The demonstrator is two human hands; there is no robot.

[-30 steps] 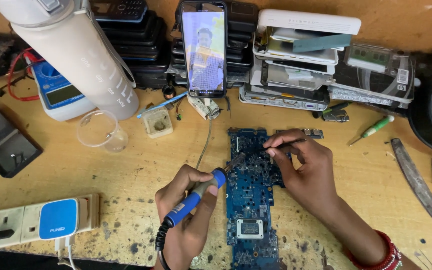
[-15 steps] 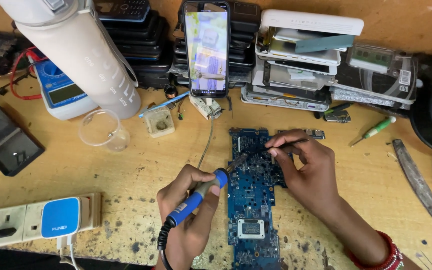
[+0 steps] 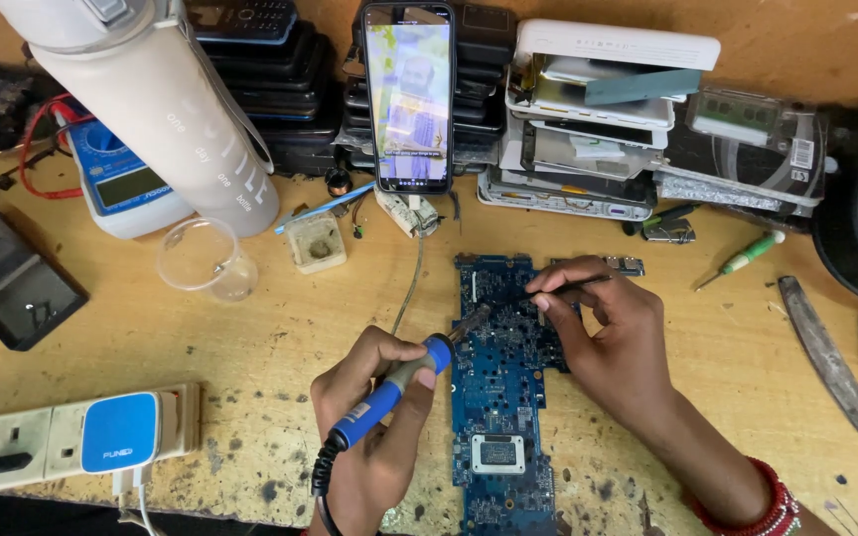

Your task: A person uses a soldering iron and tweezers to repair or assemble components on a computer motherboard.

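Worn wooden workbench (image 3: 201,337), head view: two hands at work on a blue circuit board (image 3: 499,397).

Left hand (image 3: 374,417), at 6 o'clock, is clenched around a blue-handled soldering iron (image 3: 389,392), whose tip now meets the board's upper part, having edged up from half a second ago; so the joint looks under heat. Right hand (image 3: 613,333) pinches thin tweezers (image 3: 573,288) at the same spot, as before. At 12 o'clock a lit phone (image 3: 409,94) leans on stacked devices; a white bottle (image 3: 166,119) stands at 10 o'clock, a green screwdriver (image 3: 742,260) lies at 2 o'clock.
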